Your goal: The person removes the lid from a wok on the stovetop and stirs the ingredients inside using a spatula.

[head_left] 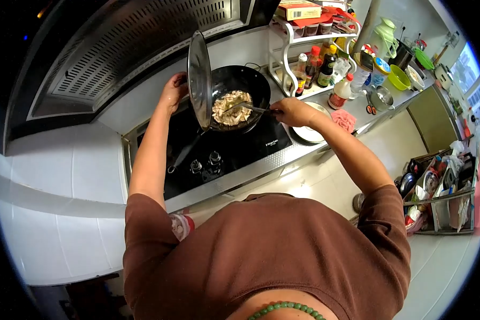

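A black wok (257, 82) stands on the black gas stove (240, 152), with pale sliced food (230, 113) in it. My left hand (174, 92) is closed at the back of a glass lid (199, 80), which is tilted up on edge at the wok's left side. My right hand (293, 112) grips the dark handle of a metal spatula (257, 109); its blade rests among the food. Just beyond my right hand, a white plate (309, 133) lies on the counter, partly hidden by my wrist.
Sauce bottles (325, 66) stand on a white rack behind the counter. A pink cloth (344, 120), red-handled scissors (371, 104), a metal pot (382, 98) and a green bowl (399, 78) lie farther right. The range hood (144, 53) overhangs the upper left.
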{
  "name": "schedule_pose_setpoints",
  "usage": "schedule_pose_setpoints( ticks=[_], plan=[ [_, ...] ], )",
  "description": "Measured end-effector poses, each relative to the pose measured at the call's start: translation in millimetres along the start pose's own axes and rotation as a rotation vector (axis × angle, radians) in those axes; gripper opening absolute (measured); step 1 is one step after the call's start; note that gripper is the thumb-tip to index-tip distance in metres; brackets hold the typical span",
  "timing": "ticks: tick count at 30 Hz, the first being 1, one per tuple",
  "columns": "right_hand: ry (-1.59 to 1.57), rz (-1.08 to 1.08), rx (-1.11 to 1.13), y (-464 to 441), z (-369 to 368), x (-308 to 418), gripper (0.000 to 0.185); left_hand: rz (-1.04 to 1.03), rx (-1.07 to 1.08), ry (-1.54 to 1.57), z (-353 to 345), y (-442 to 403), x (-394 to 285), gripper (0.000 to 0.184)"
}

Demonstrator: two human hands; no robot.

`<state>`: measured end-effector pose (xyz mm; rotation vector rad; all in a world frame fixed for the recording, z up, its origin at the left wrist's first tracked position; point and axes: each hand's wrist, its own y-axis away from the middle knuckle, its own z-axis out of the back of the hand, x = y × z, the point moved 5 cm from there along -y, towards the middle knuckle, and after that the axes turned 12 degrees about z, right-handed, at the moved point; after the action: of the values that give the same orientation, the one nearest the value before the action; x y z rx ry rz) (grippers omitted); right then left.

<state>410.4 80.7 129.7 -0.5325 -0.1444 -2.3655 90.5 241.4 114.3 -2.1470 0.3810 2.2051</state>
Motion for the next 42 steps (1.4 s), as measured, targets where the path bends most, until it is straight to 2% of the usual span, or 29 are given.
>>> schedule_pose_setpoints(
  ticks=[4, 7, 10, 16, 19, 25, 28, 32, 35, 38, 39, 42],
  plan=[
    [-0.044, -0.001, -0.035, 4, 2, -8, 0.023, 0.1, -0.013, 0.174, 4, 4, 8, 0.036],
    [-0.034, 0.019, -0.024, 3, 0, -15, 0.023, 0.132, -0.103, 0.109, -3, 21, 3, 0.036],
    [-0.039, 0.035, -0.065, 1, -4, -25, 0.024, 0.143, -0.133, 0.155, 4, 22, 6, 0.034],
    [-0.082, -0.003, 0.011, -6, -5, -29, 0.027, 0.14, -0.119, 0.302, 15, 25, 13, 0.036],
    [-0.066, 0.029, 0.006, -8, -3, -27, 0.027, 0.215, -0.145, 0.341, 7, 38, 8, 0.036],
    [-0.077, 0.043, 0.033, 0, 14, -12, 0.023, 0.043, -0.16, 0.397, 19, 47, 23, 0.033],
    [-0.082, 0.074, 0.051, 3, 13, -13, 0.02, 0.006, -0.155, 0.521, 18, 54, 26, 0.032],
    [-0.074, 0.04, 0.066, 9, 11, -9, 0.018, 0.026, -0.2, 0.513, 28, 53, 37, 0.03],
    [-0.022, 0.116, 0.06, 2, -6, -14, 0.018, 0.03, -0.191, 0.505, 32, 51, 44, 0.029],
    [0.049, 0.028, 0.089, -10, -24, -19, 0.019, 0.025, -0.173, 0.523, 42, 44, 54, 0.03],
    [0.078, 0.007, 0.138, -11, -19, -8, 0.026, 0.02, -0.17, 0.531, 40, 45, 54, 0.03],
    [0.093, 0.001, 0.022, -24, -40, -24, 0.025, 0.023, -0.193, 0.538, 40, 47, 55, 0.031]
  ],
)
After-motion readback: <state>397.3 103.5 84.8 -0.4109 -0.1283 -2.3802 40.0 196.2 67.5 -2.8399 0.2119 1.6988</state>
